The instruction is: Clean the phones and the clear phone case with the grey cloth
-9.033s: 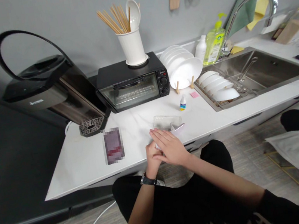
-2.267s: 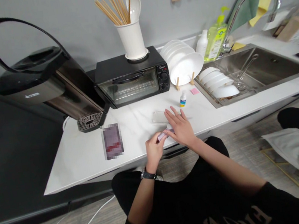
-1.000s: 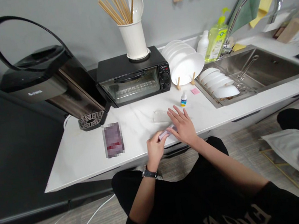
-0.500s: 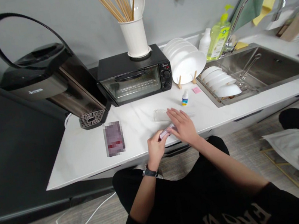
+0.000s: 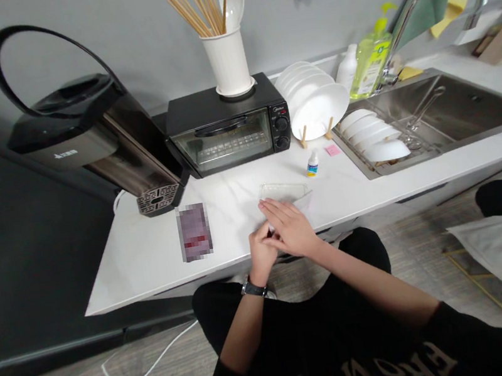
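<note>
My left hand (image 5: pixel 262 255) is closed around a slim pale purple phone (image 5: pixel 271 229) at the counter's front edge. Most of the phone is hidden by my hands. Across it lies my right hand (image 5: pixel 292 230), fingers stretched out flat and close together, thumb reaching toward my left fingers. Just beyond my right hand rests a clear, shallow case (image 5: pixel 283 185) on the counter. A thin see-through sheet (image 5: pixel 304 199) shows beside the right hand; whether the hand touches it I cannot tell. A small white bottle (image 5: pixel 312 163) with a blue and yellow label stands farther back.
On the white counter (image 5: pixel 147 255) a pixelated purple item (image 5: pixel 195 232) lies to the left. Behind stand a dark drink machine (image 5: pixel 134 143), a toaster oven (image 5: pixel 229 140) and a rack of white plates (image 5: pixel 315 111). A pink note (image 5: pixel 332 150) lies near the sink (image 5: pixel 453 111).
My right hand has slid left over the phone, covering more of it and uncovering the clear case. The view has shifted slightly.
</note>
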`<state>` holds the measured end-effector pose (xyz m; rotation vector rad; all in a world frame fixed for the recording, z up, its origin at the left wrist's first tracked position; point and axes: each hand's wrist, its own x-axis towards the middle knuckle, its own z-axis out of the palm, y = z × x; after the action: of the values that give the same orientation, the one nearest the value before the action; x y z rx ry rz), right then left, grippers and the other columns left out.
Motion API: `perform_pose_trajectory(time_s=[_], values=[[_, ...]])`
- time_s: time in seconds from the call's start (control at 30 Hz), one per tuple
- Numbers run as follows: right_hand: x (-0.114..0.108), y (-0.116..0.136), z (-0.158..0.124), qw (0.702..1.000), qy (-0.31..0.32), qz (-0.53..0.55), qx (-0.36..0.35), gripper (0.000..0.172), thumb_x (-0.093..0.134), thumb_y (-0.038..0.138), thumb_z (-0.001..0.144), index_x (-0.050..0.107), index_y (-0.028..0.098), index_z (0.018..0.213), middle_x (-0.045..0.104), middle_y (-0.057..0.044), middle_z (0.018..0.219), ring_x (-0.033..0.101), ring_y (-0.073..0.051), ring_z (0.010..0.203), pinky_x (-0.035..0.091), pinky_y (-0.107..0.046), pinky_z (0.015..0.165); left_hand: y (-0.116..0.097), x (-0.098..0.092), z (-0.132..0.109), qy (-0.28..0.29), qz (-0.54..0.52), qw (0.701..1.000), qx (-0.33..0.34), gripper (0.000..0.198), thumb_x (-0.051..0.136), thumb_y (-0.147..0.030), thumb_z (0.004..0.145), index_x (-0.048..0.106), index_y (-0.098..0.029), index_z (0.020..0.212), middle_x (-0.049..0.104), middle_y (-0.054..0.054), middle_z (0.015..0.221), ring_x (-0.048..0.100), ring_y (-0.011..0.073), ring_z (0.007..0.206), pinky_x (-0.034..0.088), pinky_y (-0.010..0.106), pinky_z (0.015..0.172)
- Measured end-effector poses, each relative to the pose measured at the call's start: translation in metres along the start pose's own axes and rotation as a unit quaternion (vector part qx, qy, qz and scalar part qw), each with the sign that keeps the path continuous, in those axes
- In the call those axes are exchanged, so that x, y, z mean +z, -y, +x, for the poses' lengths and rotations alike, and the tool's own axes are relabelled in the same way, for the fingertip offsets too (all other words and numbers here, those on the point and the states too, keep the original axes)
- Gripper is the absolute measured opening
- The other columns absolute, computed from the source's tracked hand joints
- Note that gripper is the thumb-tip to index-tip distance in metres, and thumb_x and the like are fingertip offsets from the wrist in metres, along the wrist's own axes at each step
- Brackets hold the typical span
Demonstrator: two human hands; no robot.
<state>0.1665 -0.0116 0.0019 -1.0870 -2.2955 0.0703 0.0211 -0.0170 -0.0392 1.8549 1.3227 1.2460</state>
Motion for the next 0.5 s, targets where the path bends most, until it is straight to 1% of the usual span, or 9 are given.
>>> perform_pose_trajectory(time_s=[0.07,0.1,0.17,0.2,0.23,0.3,0.37,0.43,0.5], values=[[-0.009,-0.027,-0.004,1.0,-0.015,-0.009,0.021,0.071,0.046,0.055,0.104,0.042,0.006,0.155,0.052,-0.019,0.156,0.043,-0.032,0.147,0.037,-0.049,0.118,-0.007,0.001,0.001,0.011,-0.001,1.0,-0.026,0.016,0.06,-0.027,0.092,0.073,-0.018,0.087,0.068,-0.001,0.07,0.054,0.0128,0.061,0.044,0.023,0.062],[-0.013,-0.039,-0.005,0.999,-0.025,-0.015,0.035,0.068,0.046,0.054,0.105,0.045,0.007,0.154,0.055,-0.018,0.154,0.046,-0.033,0.144,0.038,-0.049,0.116,-0.011,0.001,0.001,0.015,-0.005,0.999,-0.039,0.017,0.062,-0.03,0.094,0.075,-0.019,0.095,0.072,-0.001,0.076,0.058,0.0131,0.064,0.046,0.023,0.065],[-0.018,-0.056,-0.008,0.997,-0.041,-0.025,0.06,0.064,0.045,0.053,0.105,0.048,0.009,0.152,0.058,-0.018,0.151,0.05,-0.034,0.14,0.039,-0.05,0.115,-0.016,0.001,0.002,0.019,-0.017,0.998,-0.055,0.022,0.066,-0.036,0.094,0.077,-0.019,0.103,0.075,0.0,0.084,0.061,0.0138,0.069,0.048,0.023,0.068],[-0.019,-0.058,-0.008,0.996,-0.047,-0.028,0.07,0.064,0.045,0.053,0.105,0.049,0.01,0.151,0.058,-0.018,0.15,0.05,-0.034,0.139,0.038,-0.051,0.115,-0.017,0.002,0.002,0.019,-0.02,0.998,-0.057,0.023,0.067,-0.038,0.093,0.077,-0.02,0.103,0.076,0.001,0.085,0.062,0.0139,0.07,0.048,0.023,0.069],[-0.018,-0.056,-0.007,0.996,-0.049,-0.028,0.075,0.064,0.046,0.054,0.104,0.05,0.011,0.151,0.057,-0.018,0.151,0.05,-0.035,0.139,0.037,-0.052,0.116,-0.016,0.002,0.002,0.015,-0.021,0.998,-0.056,0.023,0.067,-0.038,0.093,0.077,-0.02,0.103,0.076,0.001,0.085,0.061,0.0139,0.069,0.048,0.023,0.068],[-0.01,-0.039,-0.004,0.997,-0.042,-0.018,0.067,0.066,0.046,0.057,0.103,0.049,0.012,0.152,0.055,-0.018,0.153,0.048,-0.035,0.141,0.034,-0.054,0.118,-0.012,0.001,0.002,0.008,-0.016,0.999,-0.045,0.02,0.065,-0.034,0.093,0.077,-0.019,0.099,0.073,0.0,0.08,0.059,0.0138,0.065,0.047,0.024,0.066],[0.001,-0.013,0.0,0.999,-0.025,0.005,0.035,0.07,0.047,0.059,0.102,0.047,0.012,0.153,0.051,-0.018,0.156,0.045,-0.035,0.143,0.034,-0.054,0.117,-0.004,0.001,0.001,0.001,-0.01,1.0,-0.028,0.017,0.062,-0.029,0.091,0.074,-0.018,0.086,0.067,0.0,0.069,0.054,0.014,0.059,0.045,0.025,0.061],[0.011,0.012,0.003,0.999,-0.016,0.027,0.01,0.075,0.049,0.061,0.101,0.043,0.011,0.156,0.047,-0.018,0.159,0.042,-0.035,0.146,0.035,-0.052,0.117,0.003,0.0,0.001,-0.004,-0.005,1.0,-0.015,0.021,0.062,-0.025,0.088,0.067,-0.018,0.069,0.059,0.001,0.059,0.049,0.0145,0.055,0.042,0.027,0.056],[0.015,0.023,0.004,0.999,-0.009,0.033,-0.009,0.077,0.049,0.062,0.101,0.04,0.01,0.157,0.045,-0.019,0.161,0.042,-0.035,0.146,0.036,-0.05,0.116,0.007,-0.001,0.001,-0.005,-0.001,1.0,-0.013,0.027,0.063,-0.025,0.086,0.061,-0.018,0.06,0.054,0.001,0.054,0.046,0.0144,0.052,0.039,0.028,0.054]])
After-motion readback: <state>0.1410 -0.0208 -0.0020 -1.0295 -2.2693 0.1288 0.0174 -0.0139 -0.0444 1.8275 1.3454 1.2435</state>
